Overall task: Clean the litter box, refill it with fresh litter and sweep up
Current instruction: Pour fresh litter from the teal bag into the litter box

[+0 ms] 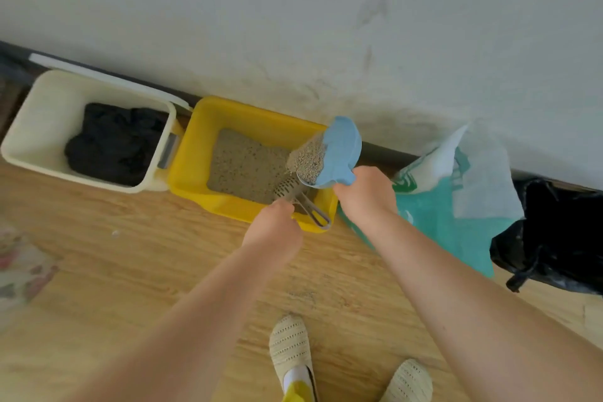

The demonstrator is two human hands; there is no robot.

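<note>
Head view: fresh litter tipping from a blue scoop into the yellow litter box.

At frame centre, the right hand [365,194] grips the handle of the blue scoop [339,150], tilted over the box's right end with grey litter [308,158] spilling from it. The left hand [272,225] is curled around the grey slotted scoop [295,194] lying in the yellow litter box [195,153] against the wall. A cream bin [29,127] with a black liner stands left; a teal litter bag [456,225] and a black bag [561,232] sit right.

Litter box [195,170] between bin [36,127] and bag [456,225]
</note>
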